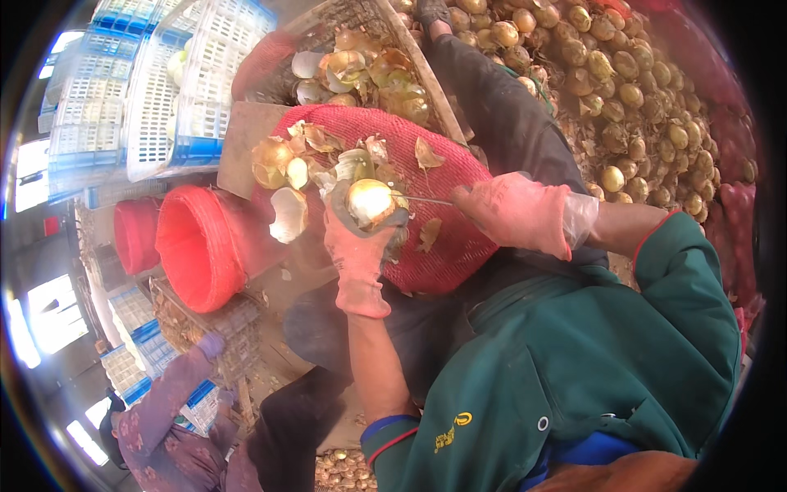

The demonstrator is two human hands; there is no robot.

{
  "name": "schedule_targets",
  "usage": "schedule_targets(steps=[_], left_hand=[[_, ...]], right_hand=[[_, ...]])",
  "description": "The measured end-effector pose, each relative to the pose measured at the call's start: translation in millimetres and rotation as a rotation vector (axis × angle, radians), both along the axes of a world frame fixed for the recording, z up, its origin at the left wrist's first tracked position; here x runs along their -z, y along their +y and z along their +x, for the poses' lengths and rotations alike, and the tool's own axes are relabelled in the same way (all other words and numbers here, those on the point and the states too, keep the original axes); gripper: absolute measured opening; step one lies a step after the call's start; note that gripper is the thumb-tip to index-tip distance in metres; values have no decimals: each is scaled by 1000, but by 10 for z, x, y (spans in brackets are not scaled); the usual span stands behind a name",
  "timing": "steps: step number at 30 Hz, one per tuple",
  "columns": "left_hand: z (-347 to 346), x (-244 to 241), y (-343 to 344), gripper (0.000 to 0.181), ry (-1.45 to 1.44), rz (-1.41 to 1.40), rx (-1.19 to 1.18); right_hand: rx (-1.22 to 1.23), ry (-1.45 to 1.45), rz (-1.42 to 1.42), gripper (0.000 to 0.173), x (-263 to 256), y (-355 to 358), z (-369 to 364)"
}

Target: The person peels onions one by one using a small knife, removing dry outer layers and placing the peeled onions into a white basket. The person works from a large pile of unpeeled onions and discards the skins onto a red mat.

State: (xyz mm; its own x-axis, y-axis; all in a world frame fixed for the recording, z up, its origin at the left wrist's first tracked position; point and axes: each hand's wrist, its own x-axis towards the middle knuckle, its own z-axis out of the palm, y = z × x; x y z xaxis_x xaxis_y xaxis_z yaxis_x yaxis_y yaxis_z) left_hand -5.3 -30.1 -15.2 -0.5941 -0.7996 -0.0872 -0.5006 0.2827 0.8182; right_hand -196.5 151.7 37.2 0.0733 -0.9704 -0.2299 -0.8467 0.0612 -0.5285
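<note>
My left hand, in a pink knitted glove with dark-coated fingers, cups a partly peeled onion whose pale flesh is lit brightly. A similar glove covers my right hand, which grips a knife by its mostly hidden handle. The thin knife blade reaches left to the onion's side; whether it cuts in, I cannot tell. Beneath both is red mesh netting spread over my lap. Loose onion skins and a skin-covered onion lie on it, left of my left hand.
A wooden-sided crate of onion peelings stands ahead. Many unpeeled onions are heaped at the right. Stacked plastic crates stand at the left, near red mesh-lined containers. Another person works at the lower left beside a peel-filled crate.
</note>
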Motion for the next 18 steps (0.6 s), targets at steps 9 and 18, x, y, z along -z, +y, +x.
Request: schedule_targets(steps=[9, 18], left_hand=[[-16, 43, -9, 93, -78, -21, -44], [-127, -84, 118, 95, -170, -212, -4]], right_hand=[[81, 120, 44, 60, 185, -55, 260], [168, -208, -83, 79, 286, -303, 280]])
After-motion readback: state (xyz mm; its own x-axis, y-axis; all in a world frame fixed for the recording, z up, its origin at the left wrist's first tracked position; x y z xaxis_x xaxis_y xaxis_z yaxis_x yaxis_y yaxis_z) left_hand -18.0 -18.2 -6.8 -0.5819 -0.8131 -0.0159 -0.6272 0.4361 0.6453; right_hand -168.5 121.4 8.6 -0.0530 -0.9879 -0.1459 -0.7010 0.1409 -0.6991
